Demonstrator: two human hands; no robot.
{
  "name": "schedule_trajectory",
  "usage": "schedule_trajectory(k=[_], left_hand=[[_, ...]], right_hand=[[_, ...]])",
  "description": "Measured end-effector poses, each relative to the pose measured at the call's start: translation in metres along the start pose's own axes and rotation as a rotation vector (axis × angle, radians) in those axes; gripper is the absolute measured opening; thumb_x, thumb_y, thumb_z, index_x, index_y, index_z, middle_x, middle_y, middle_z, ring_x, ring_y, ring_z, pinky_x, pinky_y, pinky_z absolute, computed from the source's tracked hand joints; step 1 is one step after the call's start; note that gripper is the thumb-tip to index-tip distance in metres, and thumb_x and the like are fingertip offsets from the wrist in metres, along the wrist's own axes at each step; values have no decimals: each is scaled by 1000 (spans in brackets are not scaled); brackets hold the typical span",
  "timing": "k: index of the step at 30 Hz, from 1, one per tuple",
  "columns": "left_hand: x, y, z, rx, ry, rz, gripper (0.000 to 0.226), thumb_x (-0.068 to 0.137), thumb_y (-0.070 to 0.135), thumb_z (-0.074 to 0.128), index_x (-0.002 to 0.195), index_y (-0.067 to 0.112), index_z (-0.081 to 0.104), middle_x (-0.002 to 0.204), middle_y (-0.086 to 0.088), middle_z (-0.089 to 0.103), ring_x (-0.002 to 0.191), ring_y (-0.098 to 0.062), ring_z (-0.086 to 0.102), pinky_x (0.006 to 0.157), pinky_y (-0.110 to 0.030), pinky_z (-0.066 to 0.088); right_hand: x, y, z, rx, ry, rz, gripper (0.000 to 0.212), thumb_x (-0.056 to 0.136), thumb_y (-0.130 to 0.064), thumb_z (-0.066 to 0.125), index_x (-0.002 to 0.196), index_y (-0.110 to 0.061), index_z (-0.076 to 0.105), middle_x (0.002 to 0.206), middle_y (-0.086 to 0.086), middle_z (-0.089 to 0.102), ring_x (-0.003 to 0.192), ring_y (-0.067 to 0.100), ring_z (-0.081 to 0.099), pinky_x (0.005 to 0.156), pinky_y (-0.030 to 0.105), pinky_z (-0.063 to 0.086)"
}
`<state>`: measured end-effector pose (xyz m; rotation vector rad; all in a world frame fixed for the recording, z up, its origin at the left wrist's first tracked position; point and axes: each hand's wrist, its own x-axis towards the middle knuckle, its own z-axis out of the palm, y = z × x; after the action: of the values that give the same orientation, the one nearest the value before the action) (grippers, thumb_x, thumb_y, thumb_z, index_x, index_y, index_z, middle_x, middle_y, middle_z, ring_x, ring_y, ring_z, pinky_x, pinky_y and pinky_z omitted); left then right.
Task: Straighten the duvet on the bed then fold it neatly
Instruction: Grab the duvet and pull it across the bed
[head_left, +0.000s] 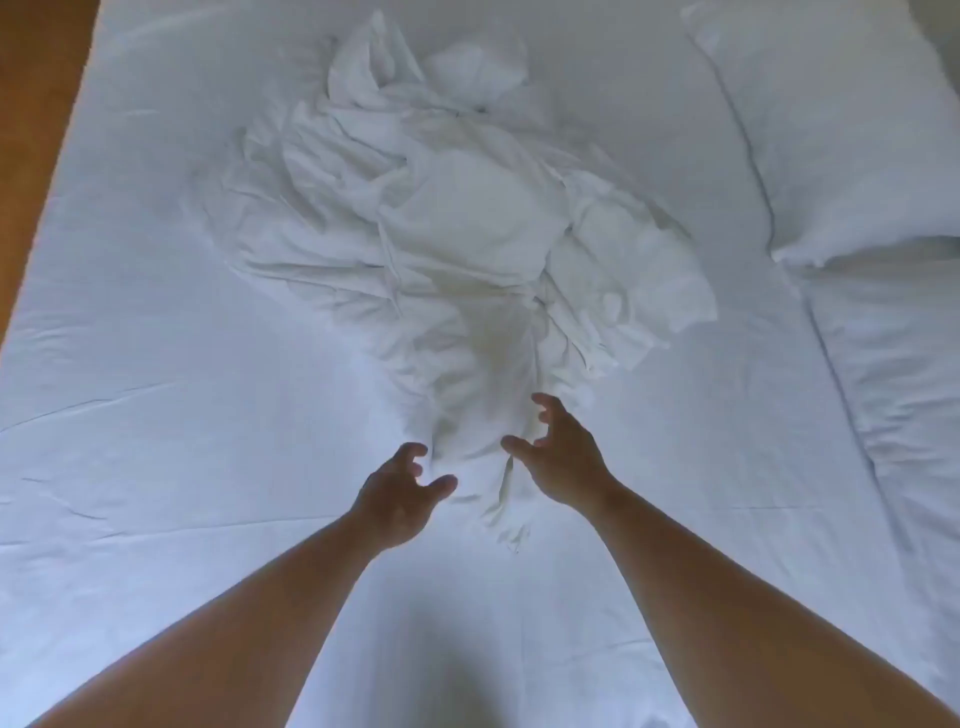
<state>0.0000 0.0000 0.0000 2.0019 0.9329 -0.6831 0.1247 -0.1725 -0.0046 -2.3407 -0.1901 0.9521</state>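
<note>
A white duvet (457, 228) lies crumpled in a heap in the middle of the bed (156, 415), which is covered by a white sheet. The heap's near end narrows to a bunched tail between my two hands. My left hand (400, 493) hovers at the left side of that tail, fingers spread and bent, holding nothing. My right hand (556, 457) is at the tail's right side, fingers likewise spread and curved, just short of the fabric. Both forearms reach in from the bottom of the view.
Two white pillows lie along the bed's right side, one far (831, 130) and one nearer (893, 364). A wooden floor (36, 104) shows past the bed's left edge. Flat sheet surrounds the heap on the left and near side.
</note>
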Motion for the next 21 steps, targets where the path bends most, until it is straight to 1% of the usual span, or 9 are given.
schedule_trajectory(k=[2,4,6,8,10,12,15,18,21], left_hand=[[34,15,7,-92,49,26,80,82,57,67,147,27,32,135,-2,59,119,-28,58,102,-41,46],[61,29,10,-177,92,37,85,78,59,70,146,27,31,125,-1,64,113,-29,60,96,-42,49],[72,33,23,-219,114,63,73,82,54,68,142,28,35,119,2,65,110,-28,62,92,-40,51],[73,29,38,-175,102,181,62,91,43,60,146,31,33,131,6,62,121,-25,59,101,-41,48],[65,29,49,-117,80,281,58,96,31,53,150,33,31,138,7,59,126,-23,56,107,-41,44],[48,22,56,-128,46,331,47,96,26,50,142,35,40,124,9,66,116,-22,62,102,-40,47],[11,0,60,-89,-51,367,44,94,29,50,136,42,43,111,14,68,107,-20,65,96,-38,50],[-33,-28,64,87,-149,380,48,93,31,52,137,47,40,100,10,66,103,-23,63,96,-32,48],[-81,-56,71,239,-209,369,55,89,38,53,137,52,32,116,-4,68,112,-27,60,97,-29,47]], right_hand=[[31,-15,7,75,48,-58,87,82,-53,71,153,-29,28,149,7,44,132,24,50,108,36,42],[56,-34,11,122,84,-73,96,78,-55,74,155,-28,23,150,6,40,135,24,45,106,32,41],[72,-41,23,183,103,-37,109,71,-59,78,156,-28,17,150,6,37,135,24,44,106,34,43],[80,-40,33,203,116,7,114,65,-57,79,155,-30,14,144,8,42,128,28,49,105,42,47],[80,-36,41,195,134,37,97,74,-43,72,152,-29,18,131,8,55,116,31,58,98,44,52],[64,-29,46,235,146,49,68,83,-25,60,145,-31,34,112,0,65,102,27,64,85,38,55],[15,-8,57,329,140,106,36,84,-17,56,116,-34,57,89,-12,67,87,20,66,75,34,54],[-51,11,76,513,129,258,16,85,-16,60,95,-27,65,82,-1,72,81,23,69,78,44,58],[-115,25,100,609,159,333,11,87,-12,60,88,-19,69,79,8,73,78,31,70,70,40,56]])
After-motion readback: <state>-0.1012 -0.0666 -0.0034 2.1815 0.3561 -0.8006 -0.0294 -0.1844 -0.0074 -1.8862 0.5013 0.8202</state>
